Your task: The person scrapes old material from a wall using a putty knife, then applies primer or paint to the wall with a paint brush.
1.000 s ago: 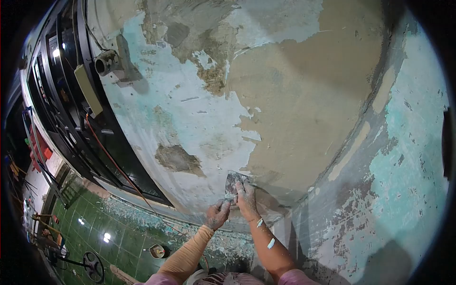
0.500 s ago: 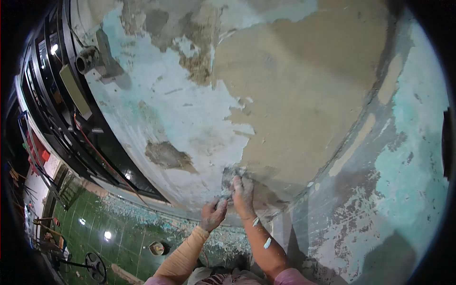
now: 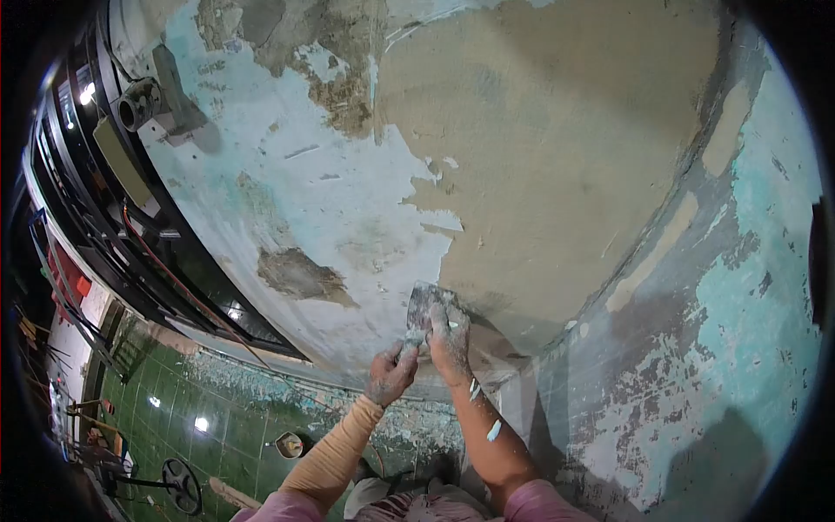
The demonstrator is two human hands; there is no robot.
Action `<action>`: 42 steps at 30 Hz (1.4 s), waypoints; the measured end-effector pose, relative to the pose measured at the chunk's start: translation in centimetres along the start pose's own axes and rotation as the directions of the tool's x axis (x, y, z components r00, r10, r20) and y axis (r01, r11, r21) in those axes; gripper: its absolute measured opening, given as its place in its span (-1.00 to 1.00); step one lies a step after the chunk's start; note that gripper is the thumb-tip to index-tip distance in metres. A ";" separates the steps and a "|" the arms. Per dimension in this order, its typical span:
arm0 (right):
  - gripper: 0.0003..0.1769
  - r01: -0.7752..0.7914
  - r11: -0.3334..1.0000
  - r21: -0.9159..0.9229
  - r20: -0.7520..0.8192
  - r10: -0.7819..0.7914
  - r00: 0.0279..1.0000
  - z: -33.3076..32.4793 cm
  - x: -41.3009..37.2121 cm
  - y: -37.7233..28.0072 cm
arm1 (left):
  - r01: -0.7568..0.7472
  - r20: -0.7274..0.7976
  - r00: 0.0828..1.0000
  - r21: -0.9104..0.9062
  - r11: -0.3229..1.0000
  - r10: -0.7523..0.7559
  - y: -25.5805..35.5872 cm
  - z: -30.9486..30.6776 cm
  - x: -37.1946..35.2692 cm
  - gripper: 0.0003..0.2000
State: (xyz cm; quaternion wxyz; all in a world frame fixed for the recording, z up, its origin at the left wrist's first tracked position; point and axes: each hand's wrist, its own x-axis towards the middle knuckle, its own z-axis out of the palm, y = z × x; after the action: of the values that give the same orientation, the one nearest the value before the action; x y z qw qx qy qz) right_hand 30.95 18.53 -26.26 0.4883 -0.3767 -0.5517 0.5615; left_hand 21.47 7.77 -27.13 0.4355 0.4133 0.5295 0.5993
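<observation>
A scraper with a broad, dusty metal blade (image 3: 424, 298) lies against the wall (image 3: 370, 252), at the ragged border between white paint and beige plaster. My right hand (image 3: 448, 341) is closed on it, with fingers pressed along the blade's right side. Lower and to the left, my left hand (image 3: 391, 372) is closed around the handle end, most of which its fingers hide. Dust coats both hands, and pale paint flakes cling to my right forearm.
Paint chips (image 3: 261, 383) litter the green tiled floor (image 3: 230, 448) along the wall's foot. A small tub (image 3: 290, 445) stands there. At left are a barred window (image 3: 209, 278) and a pipe stub (image 3: 139, 104). Another peeling wall (image 3: 661, 348) meets this one at right.
The scraper blade, smeared by motion before, now shows sharply and sits a little higher on the wall against the plaster edge. Both hands still grip it. My view has shifted slightly.
</observation>
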 end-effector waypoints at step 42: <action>-0.65 0.179 0.978 -0.106 -0.181 -0.196 0.964 -1.0 -0.5 -5.7 | 0.048 0.024 0.999 -0.188 0.981 -0.044 1.8 3.5 0.0 -0.80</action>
State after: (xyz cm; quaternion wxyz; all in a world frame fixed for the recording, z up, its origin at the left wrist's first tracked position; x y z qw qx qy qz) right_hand 32.77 17.78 -20.83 0.5728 -0.3962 -0.5600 0.4487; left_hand 24.64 8.62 -25.00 0.4916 0.3640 0.4753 0.6324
